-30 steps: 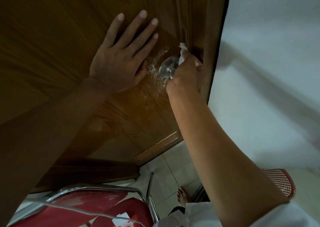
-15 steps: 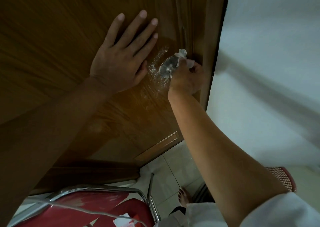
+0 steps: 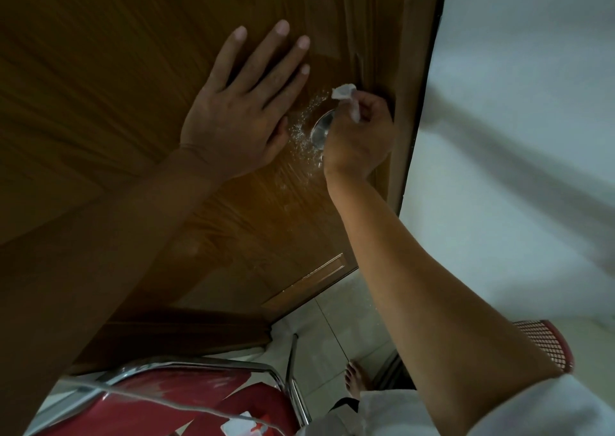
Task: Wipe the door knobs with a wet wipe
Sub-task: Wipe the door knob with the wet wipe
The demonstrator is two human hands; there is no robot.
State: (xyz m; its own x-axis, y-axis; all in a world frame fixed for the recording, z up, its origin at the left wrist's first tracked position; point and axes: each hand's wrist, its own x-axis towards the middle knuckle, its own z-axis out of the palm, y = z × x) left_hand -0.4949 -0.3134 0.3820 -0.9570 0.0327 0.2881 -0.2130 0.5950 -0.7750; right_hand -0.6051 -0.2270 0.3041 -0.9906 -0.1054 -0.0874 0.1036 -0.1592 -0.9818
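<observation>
Brown wooden door fills the upper left, grain running across it, a raised panel edge low down near the bottom corner. Mounted on it by the latch edge sits the round metal door knob, with whitish speckled marks on the wood just beside it. The left hand lies flat on the door panel, fingers spread and straight. Down below, pale tiled floor, where a bare foot stands and the chrome legs of a red chair rest.

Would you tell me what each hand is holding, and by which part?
The right hand pinches the crumpled wet wipe by its lower end; the left hand holds nothing.
</observation>
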